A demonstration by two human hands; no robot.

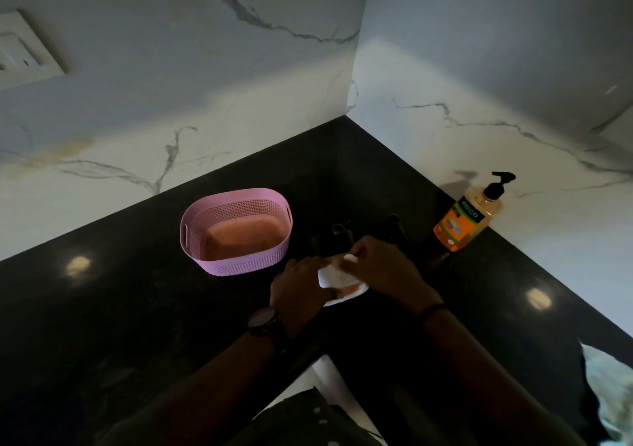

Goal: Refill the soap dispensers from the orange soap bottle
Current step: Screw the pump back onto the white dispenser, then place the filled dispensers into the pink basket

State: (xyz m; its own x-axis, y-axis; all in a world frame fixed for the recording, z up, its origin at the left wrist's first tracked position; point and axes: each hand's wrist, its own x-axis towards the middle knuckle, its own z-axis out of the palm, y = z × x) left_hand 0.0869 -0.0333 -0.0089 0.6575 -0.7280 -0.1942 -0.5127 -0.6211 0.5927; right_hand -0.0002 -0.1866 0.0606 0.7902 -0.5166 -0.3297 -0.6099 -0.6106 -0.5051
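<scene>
Soap bottle (467, 221), orange with its black pump still on, stands by the right wall, well apart from both hands. Left hand (301, 291) and right hand (383, 270) curl their fingers onto a white object (337, 279), too dim to identify, near a pink basket (236, 233). Dark pump shapes (394, 224) just behind the hands almost vanish against the black counter (120, 291). A reach for the bottle could topple them.

basket (236, 233) left of hands (342, 274); soap bottle (466, 219) right.
</scene>
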